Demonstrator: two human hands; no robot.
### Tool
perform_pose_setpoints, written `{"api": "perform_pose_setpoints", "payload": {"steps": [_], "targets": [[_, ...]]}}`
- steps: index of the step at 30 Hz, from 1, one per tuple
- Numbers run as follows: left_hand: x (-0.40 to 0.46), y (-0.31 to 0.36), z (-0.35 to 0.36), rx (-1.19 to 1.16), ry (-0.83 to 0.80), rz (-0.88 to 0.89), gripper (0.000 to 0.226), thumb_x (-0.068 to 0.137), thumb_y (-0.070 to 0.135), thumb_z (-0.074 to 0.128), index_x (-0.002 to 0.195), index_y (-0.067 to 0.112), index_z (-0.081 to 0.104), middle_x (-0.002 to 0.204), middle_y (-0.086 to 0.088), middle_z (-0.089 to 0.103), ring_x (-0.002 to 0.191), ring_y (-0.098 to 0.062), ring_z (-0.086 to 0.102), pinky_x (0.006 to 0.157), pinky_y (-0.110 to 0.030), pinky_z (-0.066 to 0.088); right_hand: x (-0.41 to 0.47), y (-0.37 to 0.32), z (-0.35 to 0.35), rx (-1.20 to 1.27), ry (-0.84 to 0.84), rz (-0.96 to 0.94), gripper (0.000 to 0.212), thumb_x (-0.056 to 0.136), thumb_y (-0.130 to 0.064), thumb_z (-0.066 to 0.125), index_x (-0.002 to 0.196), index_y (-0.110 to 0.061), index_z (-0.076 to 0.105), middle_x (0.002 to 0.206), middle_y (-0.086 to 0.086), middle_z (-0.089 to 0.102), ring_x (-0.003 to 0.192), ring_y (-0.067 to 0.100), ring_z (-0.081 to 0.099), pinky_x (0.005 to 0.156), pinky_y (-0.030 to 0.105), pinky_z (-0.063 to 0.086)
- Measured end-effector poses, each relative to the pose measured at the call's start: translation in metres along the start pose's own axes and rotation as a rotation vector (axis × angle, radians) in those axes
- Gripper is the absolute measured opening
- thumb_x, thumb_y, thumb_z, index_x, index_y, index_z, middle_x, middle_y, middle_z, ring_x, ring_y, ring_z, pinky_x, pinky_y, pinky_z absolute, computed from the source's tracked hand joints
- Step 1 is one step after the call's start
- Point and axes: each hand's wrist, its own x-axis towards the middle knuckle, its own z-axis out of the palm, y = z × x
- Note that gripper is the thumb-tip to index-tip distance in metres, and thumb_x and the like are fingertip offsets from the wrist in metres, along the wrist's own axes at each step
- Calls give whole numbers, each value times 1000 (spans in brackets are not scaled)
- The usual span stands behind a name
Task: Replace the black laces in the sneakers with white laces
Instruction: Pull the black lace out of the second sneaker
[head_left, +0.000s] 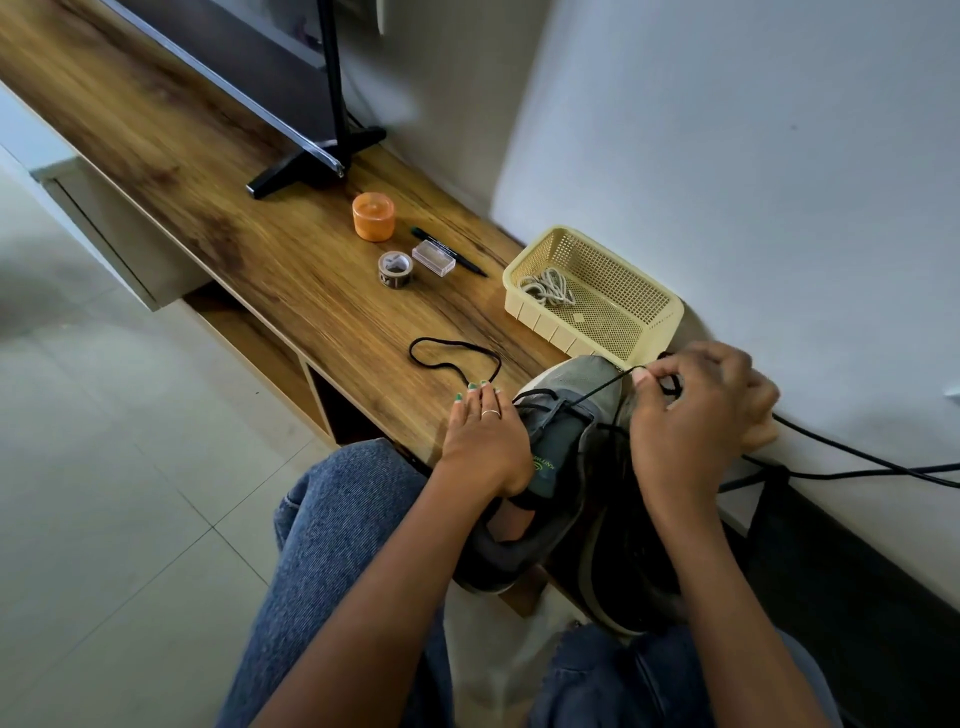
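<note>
Head view. Two grey sneakers sit side by side at the near end of a wooden shelf (291, 260), toes pointing away from the person. The left sneaker (558, 447) is partly unlaced; a black lace (597, 391) runs taut from its eyelets up toward the right. The right hand (698, 410) pinches this lace between thumb and curled fingers, with a bunch of lace gathered under the fingers. The right sneaker (631, 561) lies mostly beneath the right forearm and its lacing cannot be made out. The left hand (485, 441) rests flat on the side of the left sneaker, fingers straight and grasping nothing.

A loose black lace (452, 356) lies looped on the shelf just beyond the left hand's fingertips. White laces (545, 287) lie coiled in a yellow basket (670, 312) standing just past the sneaker toes, against the wall.

Further along the shelf: a roll of tape (396, 268), a clear plastic box (433, 260), a black marker (449, 251), an orange jar (373, 216) and a black screen stand (317, 163). Black cables (857, 462) run along the wall to the right of the right hand. Knees in blue jeans (332, 525) fill the foreground.
</note>
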Motion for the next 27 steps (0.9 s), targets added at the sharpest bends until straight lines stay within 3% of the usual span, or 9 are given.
{"api": "perform_pose_setpoints", "payload": {"steps": [6,10,13,16,21,27], "targets": [[-1,2,0,13,12,14,81,101,29,41,148,-4,-16,157,-21,-19,146,-32,-18,119,-44,-8,0,0,5,-257,-354,-152,29,83,-27,63,112,-33,61,143,-3,35,131,27,21,101,45,21],[-1,2,0,12,23,14,80,101,25,42,148,-3,-17,157,-21,-19,146,-32,-18,118,-43,-9,-9,-5,17,-340,-511,-265,19,83,-33,66,102,-31,67,148,-3,30,137,28,11,105,47,15],[0,2,2,11,33,11,79,100,19,42,148,-3,-17,157,-20,-19,146,-32,-18,118,-43,-10,-14,-8,28,-383,-563,-297,7,86,-26,63,91,-28,68,148,-1,32,137,30,11,104,49,16],[0,2,1,11,31,5,78,100,19,41,148,-1,-17,158,-19,-19,146,-31,-19,117,-43,-11,-13,-7,33,-355,-499,-319,10,82,-17,66,79,-26,65,141,-3,39,134,28,14,97,45,13],[-2,2,-1,28,16,-8,78,101,25,40,149,-1,-15,158,-19,-17,146,-31,-18,116,-44,-11,-21,-3,28,-210,-245,-316,19,70,-14,78,67,-24,62,123,-2,54,121,25,27,90,38,15],[-1,1,-1,29,17,-26,77,101,26,40,149,-2,-14,158,-19,-16,146,-32,-17,117,-45,-9,-19,-10,12,-39,-34,-321,17,73,-7,72,75,-21,63,122,1,53,119,23,29,91,50,27]]}}
